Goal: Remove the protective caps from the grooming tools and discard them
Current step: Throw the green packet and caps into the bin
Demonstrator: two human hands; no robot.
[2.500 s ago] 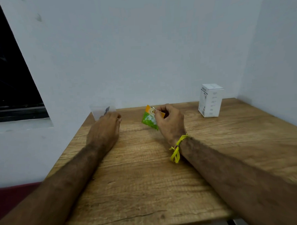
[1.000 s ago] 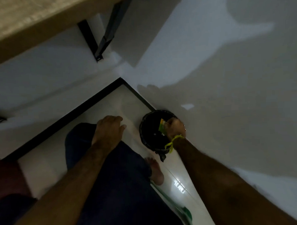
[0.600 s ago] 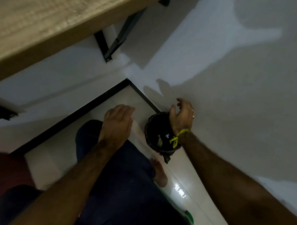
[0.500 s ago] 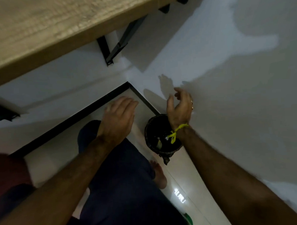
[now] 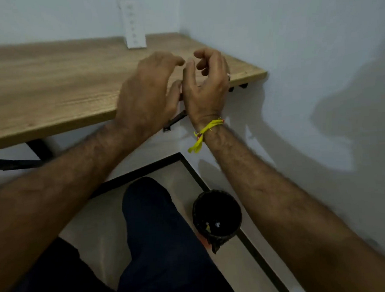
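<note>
Both your left hand (image 5: 147, 94) and right hand (image 5: 206, 79) are empty, fingers loosely curled; look back up at the light wooden tabletop (image 5: 52, 79) before grabbing anything; small black round bin (image 5: 216, 217) sits by your leg.

A light wooden table (image 5: 52, 81) with black metal supports stands against the pale wall. On its far edge a white cardboard box (image 5: 134, 27) stands upright, blurred. A yellow thread band (image 5: 205, 132) is tied around one wrist.

Two hands (image 5: 175, 84), one bin (image 5: 216, 217), seemingly one box (image 5: 133, 29).
</note>
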